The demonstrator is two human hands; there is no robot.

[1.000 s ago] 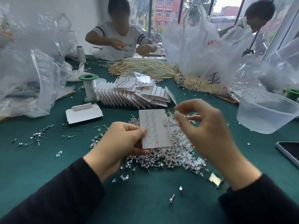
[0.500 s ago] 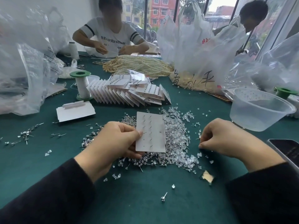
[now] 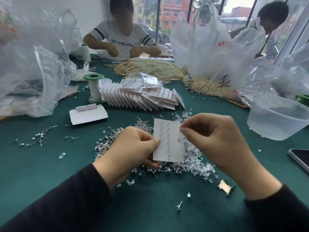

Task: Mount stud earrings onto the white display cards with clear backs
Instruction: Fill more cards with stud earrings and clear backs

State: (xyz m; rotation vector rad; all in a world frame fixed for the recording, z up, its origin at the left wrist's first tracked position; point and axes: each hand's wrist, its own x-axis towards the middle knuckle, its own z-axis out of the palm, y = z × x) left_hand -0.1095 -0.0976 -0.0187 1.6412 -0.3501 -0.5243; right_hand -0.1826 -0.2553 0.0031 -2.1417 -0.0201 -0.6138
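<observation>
My left hand (image 3: 132,153) pinches a white display card (image 3: 168,148) by its left edge, holding it upright above the green table. Stud posts poke through the card in rows. My right hand (image 3: 215,141) has thumb and forefinger pinched together at the card's upper right edge; whatever small piece sits between them is too small to make out. Under the card lies a heap of stud earrings and clear backs (image 3: 195,163). A fanned stack of filled cards (image 3: 143,96) lies behind.
A blank card with a white strip (image 3: 88,114) lies at left near loose studs (image 3: 40,136). A thread spool (image 3: 94,87), a clear plastic tub (image 3: 277,121), a phone (image 3: 301,159), pearl strands (image 3: 150,67) and plastic bags surround the work area. Two people sit across the table.
My right hand dropped to the pile at the right half a second ago and has since risen back to the card's upper right edge with fingers pinched. The left hand kept holding the card.
</observation>
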